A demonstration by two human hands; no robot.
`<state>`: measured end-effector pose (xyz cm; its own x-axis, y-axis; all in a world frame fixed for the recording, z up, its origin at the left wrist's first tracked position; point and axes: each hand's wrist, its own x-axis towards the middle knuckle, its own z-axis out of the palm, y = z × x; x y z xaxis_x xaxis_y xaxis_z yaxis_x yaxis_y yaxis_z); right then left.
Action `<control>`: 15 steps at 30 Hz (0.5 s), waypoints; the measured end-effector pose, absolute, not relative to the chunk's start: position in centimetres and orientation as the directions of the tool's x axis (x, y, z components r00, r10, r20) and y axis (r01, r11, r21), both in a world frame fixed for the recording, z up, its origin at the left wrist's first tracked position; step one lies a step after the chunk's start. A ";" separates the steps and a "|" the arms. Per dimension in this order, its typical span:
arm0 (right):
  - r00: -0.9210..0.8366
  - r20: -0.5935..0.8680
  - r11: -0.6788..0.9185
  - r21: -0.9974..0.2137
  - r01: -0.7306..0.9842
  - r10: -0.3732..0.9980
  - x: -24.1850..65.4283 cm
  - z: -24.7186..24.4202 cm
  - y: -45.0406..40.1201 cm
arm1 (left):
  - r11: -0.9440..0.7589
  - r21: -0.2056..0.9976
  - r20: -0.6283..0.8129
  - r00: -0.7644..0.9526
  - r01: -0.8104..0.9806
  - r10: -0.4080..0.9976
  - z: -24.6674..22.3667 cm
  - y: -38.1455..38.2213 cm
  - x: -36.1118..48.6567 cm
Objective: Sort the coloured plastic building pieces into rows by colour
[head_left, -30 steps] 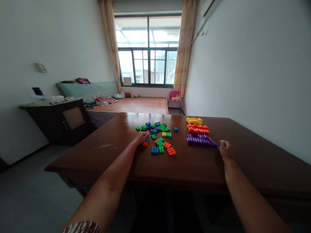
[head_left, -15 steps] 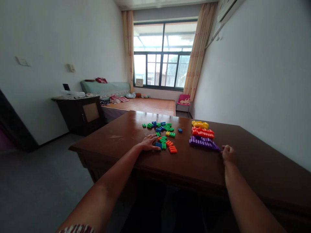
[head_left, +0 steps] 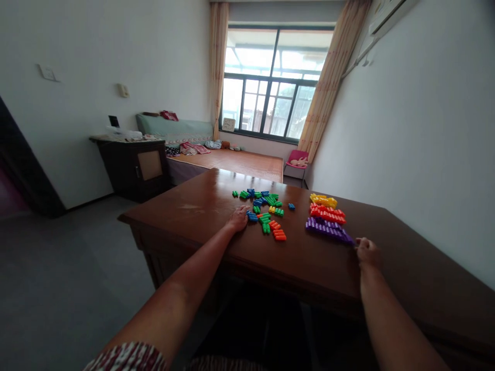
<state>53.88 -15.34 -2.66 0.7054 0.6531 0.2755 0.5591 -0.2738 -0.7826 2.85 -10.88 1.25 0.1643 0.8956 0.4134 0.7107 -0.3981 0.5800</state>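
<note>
My left hand (head_left: 238, 218) lies low on the table with its fingers stretched out, their tips beside a blue toy block piece (head_left: 252, 217). Right of that piece are green pieces (head_left: 265, 225), and orange pieces (head_left: 277, 232) sit a little nearer to me. My right hand (head_left: 367, 252) is closed, thumb and fingers pinched at the right end of a row of purple blocks (head_left: 328, 229). Behind the purple row lie a row of orange-red blocks (head_left: 327, 213) and a group of yellow blocks (head_left: 323, 200).
Several green pieces (head_left: 272, 200) and blue pieces (head_left: 260, 202) are scattered toward the table's far side. A lone blue piece (head_left: 291, 206) sits between the groups. The brown table (head_left: 174, 219) stands before a bed (head_left: 251, 161), with a pink chair (head_left: 297, 158) behind.
The blue piece by my left hand has moved away from me, to the left of the green pieces, and that hand has shifted forward with it. My right hand stays at the purple row. The view has tilted slightly.
</note>
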 end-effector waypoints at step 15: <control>0.699 0.261 -0.305 -0.760 0.575 0.666 54.3 -2.8 -15.2 | -0.464 0.354 0.230 0.405 0.812 0.885 2.1 -12.4 2.6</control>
<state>54.34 -15.25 -2.77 0.6986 0.6662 0.2612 0.5745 -0.3046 -0.7597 2.61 -12.40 2.15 0.4050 0.8850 0.2298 0.8124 -0.4636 0.3537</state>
